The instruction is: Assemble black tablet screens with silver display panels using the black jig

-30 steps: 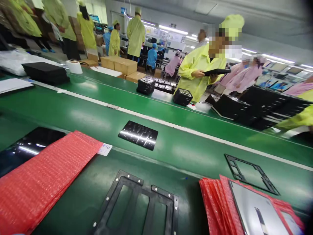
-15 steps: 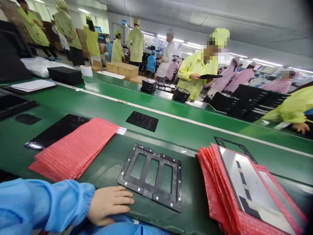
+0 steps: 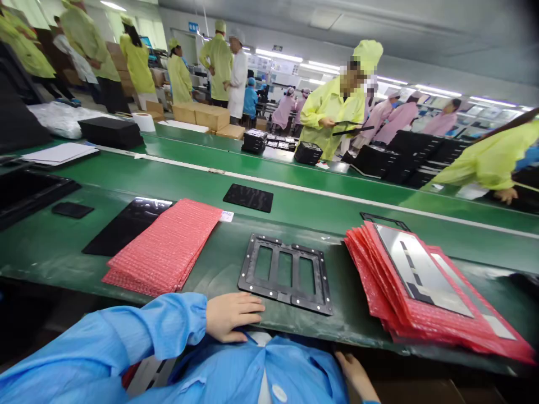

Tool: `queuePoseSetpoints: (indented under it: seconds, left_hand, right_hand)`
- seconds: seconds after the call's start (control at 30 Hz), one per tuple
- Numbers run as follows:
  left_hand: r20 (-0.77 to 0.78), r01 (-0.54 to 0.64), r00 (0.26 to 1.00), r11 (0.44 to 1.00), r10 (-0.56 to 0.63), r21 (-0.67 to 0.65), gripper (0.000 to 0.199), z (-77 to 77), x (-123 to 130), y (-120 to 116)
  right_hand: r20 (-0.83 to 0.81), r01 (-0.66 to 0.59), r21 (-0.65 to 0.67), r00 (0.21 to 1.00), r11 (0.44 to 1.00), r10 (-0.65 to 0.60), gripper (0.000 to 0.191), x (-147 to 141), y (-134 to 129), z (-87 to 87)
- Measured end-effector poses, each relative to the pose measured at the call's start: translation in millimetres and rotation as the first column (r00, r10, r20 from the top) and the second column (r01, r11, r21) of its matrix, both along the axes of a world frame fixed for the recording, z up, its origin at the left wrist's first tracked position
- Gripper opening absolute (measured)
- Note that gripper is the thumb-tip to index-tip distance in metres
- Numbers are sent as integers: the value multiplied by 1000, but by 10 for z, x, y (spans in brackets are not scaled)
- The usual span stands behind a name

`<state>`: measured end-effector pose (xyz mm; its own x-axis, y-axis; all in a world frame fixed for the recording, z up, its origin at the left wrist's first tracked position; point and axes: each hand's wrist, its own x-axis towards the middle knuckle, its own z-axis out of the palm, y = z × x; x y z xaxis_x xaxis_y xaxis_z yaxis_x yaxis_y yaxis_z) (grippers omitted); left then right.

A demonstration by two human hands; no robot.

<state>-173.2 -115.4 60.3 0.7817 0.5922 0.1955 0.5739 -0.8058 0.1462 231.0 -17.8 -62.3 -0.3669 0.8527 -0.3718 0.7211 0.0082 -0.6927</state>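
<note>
Grip wide and empty on the left hand (image 3: 233, 317): fingers flat, palm down at the near edge of the green tabletop (image 3: 202, 269), blue sleeve (image 3: 151, 325) running back from the wrist. Grip loose on the right hand (image 3: 356, 376), just below that edge, fingers slightly curled, apparently around nothing, though the dim corner of the view made this hard to judge.

Just beyond the left fingertips, a black frame (image 3: 274, 269) with three rectangular windows and pale studs, flat on the tabletop and untouched. To its left, a stack of red bubble bags (image 3: 164, 247), partly over a glossy black panel (image 3: 126, 224). To its right, a fanned pile of red bubble bags (image 3: 370, 269) under a silver-faced sheet (image 3: 416, 264).

Farther out, a matte black panel (image 3: 248, 197), then a second green belt (image 3: 202, 148), cardboard cartons (image 3: 206, 118) and a co-worker in a yellow gown (image 3: 332, 112) holding a dark tablet (image 3: 352, 130).
</note>
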Motion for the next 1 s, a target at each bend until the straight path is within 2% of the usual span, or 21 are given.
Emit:
queuePoseSetpoints:
  seconds: [0.07,0.13,0.2,0.27,0.3,0.37,0.4,0.47,0.53,0.6,0.7,0.8,0.9,1.0]
  left_hand:
    - [19,18,1000,1000,-18,26,51,5,4,-16]
    - [65,22,998,998,-26,61,47,9,6,-28]
    - [129,-27,992,991,10,128,41,19,-8,-9]
    - [198,-187,969,960,146,209,39,39,-41,70]
    - [232,-302,941,924,248,236,41,49,-61,138]
    - [292,-542,831,807,473,236,46,54,-101,328]
    - [315,-640,760,739,568,211,50,44,-120,443]
    - [346,-765,631,631,694,129,58,-9,-152,688]
    - [355,-809,560,587,749,38,59,-90,-166,921]
    - [349,-800,555,600,755,-25,56,-169,-152,1113]
    - [345,-778,578,627,740,-39,50,-228,-81,1325]
    - [344,-774,585,632,734,-32,49,-206,-19,1490]
    - [350,-757,601,652,719,-39,48,-155,-52,1614]
    - [352,-775,573,629,740,-60,44,-128,-147,1650]
  right_hand:
    - [12,75,-27,997,997,-74,74,73,-55,18]
    - [-35,54,-67,998,996,-57,71,135,-131,220]
    - [-136,-177,-118,978,977,160,63,160,-194,571]
    - [-245,-330,-130,924,935,292,54,144,-206,966]
    - [-283,-346,-111,910,932,304,48,120,-189,1141]
    - [-283,-307,-13,914,952,291,43,40,-106,1382]
    - [-249,-248,65,934,967,256,42,-19,-45,1438]
    - [-115,-98,290,984,952,136,44,-168,106,1433]
    - [34,-24,445,999,895,10,51,-339,266,1332]
    - [119,-60,474,993,879,4,57,-491,410,1214]
    - [175,-85,485,984,871,-2,51,-609,570,1111]
    - [205,-59,495,978,867,-50,47,-595,679,1109]
    - [212,-69,489,976,870,-41,47,-552,765,1129]
    - [214,-82,469,977,879,-23,49,-545,821,1121]
